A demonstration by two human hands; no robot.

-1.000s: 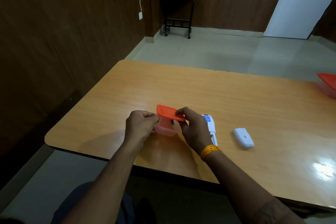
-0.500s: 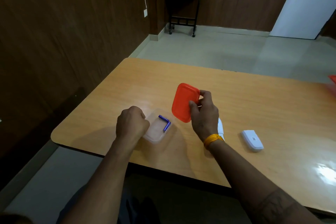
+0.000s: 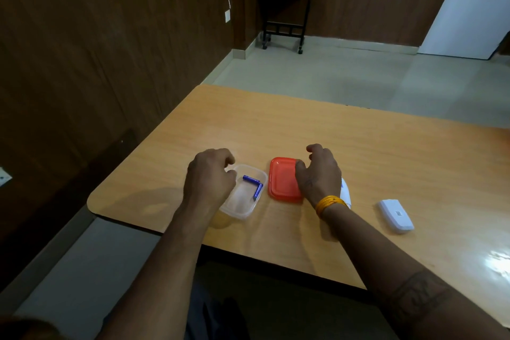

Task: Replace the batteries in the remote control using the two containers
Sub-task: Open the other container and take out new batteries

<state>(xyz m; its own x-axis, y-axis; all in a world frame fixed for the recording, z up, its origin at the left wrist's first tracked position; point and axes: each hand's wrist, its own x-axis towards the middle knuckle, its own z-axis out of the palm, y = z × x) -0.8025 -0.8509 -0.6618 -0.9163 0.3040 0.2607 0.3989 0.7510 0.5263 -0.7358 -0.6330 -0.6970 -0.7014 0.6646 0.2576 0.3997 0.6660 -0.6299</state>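
Note:
A clear plastic container (image 3: 242, 208) stands open on the wooden table (image 3: 358, 146) with two blue batteries (image 3: 255, 186) inside. My left hand (image 3: 209, 176) holds its far left rim, thumb against the edge. The container's orange lid (image 3: 283, 181) lies flat just to the right. My right hand (image 3: 320, 174) hovers over the lid's right edge with loosely curled fingers, its thumb touching the lid. The white remote control (image 3: 346, 193) lies mostly hidden behind my right wrist. A white battery cover (image 3: 396, 215) lies further right.
The table's left edge and rounded near corner (image 3: 93, 204) are close to the container. A brown wall runs along the left. A small dark side table (image 3: 287, 8) with a white pot stands far back on the floor.
My right hand lifted the orange lid off the container, swung it right and laid it flat on the table. The batteries inside came into sight. The view shifted left.

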